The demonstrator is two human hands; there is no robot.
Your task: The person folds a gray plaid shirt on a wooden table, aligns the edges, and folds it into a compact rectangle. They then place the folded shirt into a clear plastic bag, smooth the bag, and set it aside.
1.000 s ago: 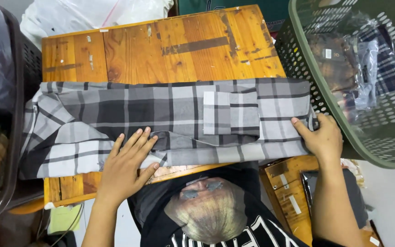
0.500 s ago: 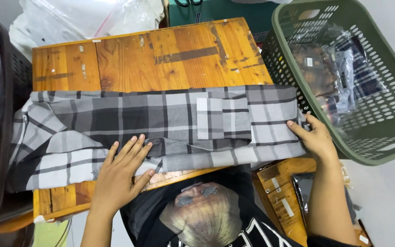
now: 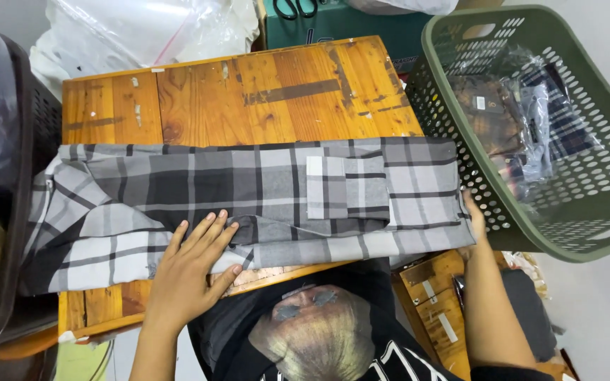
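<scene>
A grey, black and white plaid shirt [image 3: 262, 190] lies folded lengthwise across a small wooden table [image 3: 248, 92], chest pocket facing up. My left hand [image 3: 190, 264] rests flat on the shirt's near edge, left of centre, fingers spread. My right hand [image 3: 473, 220] is at the shirt's right end, beside the green basket. Its fingers are tucked under the fabric edge and partly hidden, gripping the cloth.
A green perforated laundry basket [image 3: 601, 233] with bagged plaid garments [image 3: 524, 127] stands at the right. A dark bin [image 3: 8, 212] of clothes stands at the left. Clear plastic bags [image 3: 142, 28] and scissors [image 3: 296, 7] on a green box lie beyond the table.
My right hand has slid from the top of the shirt's right end to its outer edge, fingers going under the fabric. My left hand stays pressed flat on the shirt.
</scene>
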